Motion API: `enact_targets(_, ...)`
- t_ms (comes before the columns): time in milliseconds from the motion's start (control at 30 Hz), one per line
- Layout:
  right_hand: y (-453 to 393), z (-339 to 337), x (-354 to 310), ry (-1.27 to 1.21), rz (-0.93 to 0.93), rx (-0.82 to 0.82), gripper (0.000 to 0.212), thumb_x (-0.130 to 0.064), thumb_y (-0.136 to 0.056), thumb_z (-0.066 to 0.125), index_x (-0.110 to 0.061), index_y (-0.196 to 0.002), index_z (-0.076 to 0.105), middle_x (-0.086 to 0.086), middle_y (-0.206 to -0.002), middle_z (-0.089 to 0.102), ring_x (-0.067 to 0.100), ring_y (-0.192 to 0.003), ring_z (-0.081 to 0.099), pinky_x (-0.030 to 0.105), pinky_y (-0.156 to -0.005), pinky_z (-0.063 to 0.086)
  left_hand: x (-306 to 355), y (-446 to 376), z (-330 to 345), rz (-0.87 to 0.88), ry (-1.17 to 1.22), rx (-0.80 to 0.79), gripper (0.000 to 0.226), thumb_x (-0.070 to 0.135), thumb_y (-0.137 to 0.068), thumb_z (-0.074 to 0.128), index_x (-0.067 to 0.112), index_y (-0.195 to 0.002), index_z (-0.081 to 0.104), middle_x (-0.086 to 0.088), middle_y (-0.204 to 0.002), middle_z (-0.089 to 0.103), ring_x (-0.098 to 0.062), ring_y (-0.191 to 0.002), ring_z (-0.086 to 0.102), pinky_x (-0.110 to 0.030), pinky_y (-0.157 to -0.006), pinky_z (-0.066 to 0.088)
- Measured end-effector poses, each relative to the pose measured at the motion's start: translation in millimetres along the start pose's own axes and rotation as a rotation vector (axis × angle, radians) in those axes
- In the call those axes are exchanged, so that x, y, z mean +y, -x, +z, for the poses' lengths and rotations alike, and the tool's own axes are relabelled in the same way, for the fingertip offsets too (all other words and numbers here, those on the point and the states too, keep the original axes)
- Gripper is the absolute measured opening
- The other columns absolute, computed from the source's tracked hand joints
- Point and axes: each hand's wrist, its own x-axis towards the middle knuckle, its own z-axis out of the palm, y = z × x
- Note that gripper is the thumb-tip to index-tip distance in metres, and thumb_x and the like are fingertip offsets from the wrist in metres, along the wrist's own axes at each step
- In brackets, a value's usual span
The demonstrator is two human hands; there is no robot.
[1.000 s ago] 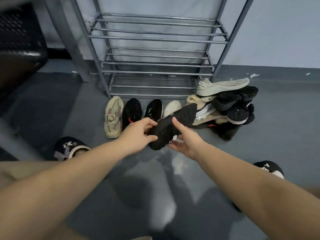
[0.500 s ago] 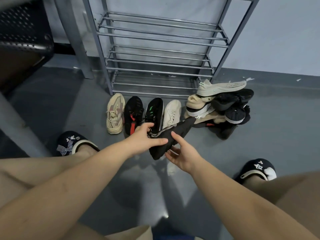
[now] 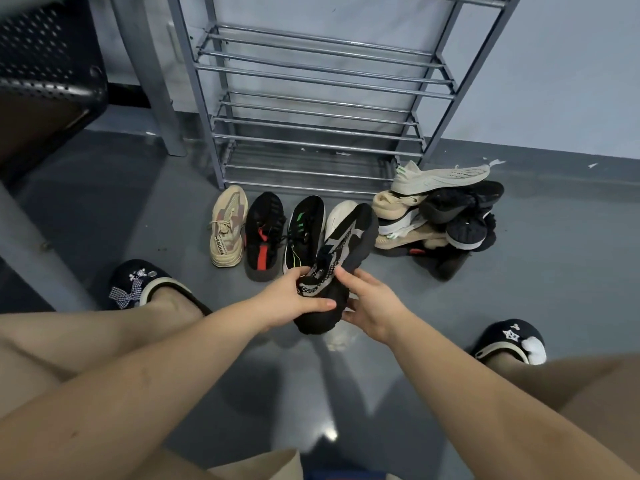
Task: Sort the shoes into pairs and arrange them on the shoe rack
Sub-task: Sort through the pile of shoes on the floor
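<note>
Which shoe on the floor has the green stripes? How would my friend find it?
Find the grey metal shoe rack against the wall. Four shoes stand in a row on the floor before it; the green-striped shoe is third from the left. It is black with a white sole edge, unlike the red-striped black shoe beside it.

A rack (image 3: 311,109) stands against the wall. Before it four shoes (image 3: 277,233) lie side by side on the floor (image 3: 554,271), and a heap of shoes (image 3: 440,216) sits to their right. Nearer, both hands hold a shoe (image 3: 343,258) above the floor, left hand (image 3: 291,303) left of right hand (image 3: 374,306).
</note>
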Motion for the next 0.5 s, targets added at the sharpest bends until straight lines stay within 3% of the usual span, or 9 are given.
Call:
enact_targets(100, 0, -4, 1, 0.001, -0.023, 0.005, 0.031, -0.012, -0.09, 0.06, -0.017, -0.121, 0.059, 0.003, -0.106, 0.068, 0.016, -0.09, 0.064, 0.029, -0.073, 0.054, 1, -1, 3, 0.02, 0.047, 0.036, 0.077, 0.032, -0.078, 0.073, 0.019, -0.142, 0.032, 0.009, -0.115, 0.055, -0.007, -0.105, 0.055, -0.018, -0.09, 0.043)
enact_targets(200, -1, -9, 5, -0.058, 0.02, -0.051, 0.033, -0.008, -0.091, 0.057, -0.016, -0.124, 0.058, 0.002, -0.108, 0.069, 0.019, -0.096, 0.064, 0.032, -0.079, 0.054, -2, -4, -5, -0.116, 0.282, 0.004, 0.054, 0.044, -0.086, 0.061, 0.021, -0.133, 0.045, 0.008, -0.115, 0.063, -0.007, -0.095, 0.063, -0.022, -0.071, 0.052)
enact_targets(333, -3, -10, 15, -0.088, 0.063, -0.104, 0.035, -0.008, -0.093, 0.055, -0.017, -0.127, 0.057, 0.002, -0.114, 0.068, 0.021, -0.104, 0.061, 0.032, -0.084, 0.056, -10, -7, -12, -0.275, 0.418, -0.176, 0.036, 0.043, -0.09, 0.054, 0.019, -0.115, 0.062, -0.001, -0.113, 0.069, -0.018, -0.106, 0.063, -0.037, -0.091, 0.051)
enact_targets(500, -5, -10, 15, -0.101, 0.129, -0.123, 0.032, -0.009, -0.095, 0.05, -0.012, -0.126, 0.055, 0.003, -0.107, 0.066, 0.019, -0.097, 0.061, 0.03, -0.079, 0.057, -22, -9, -26, -0.333, 0.527, -0.245, 0.021, 0.028, -0.093, 0.053, 0.014, -0.101, 0.066, -0.003, -0.1, 0.072, -0.017, -0.089, 0.067, -0.034, -0.083, 0.054)
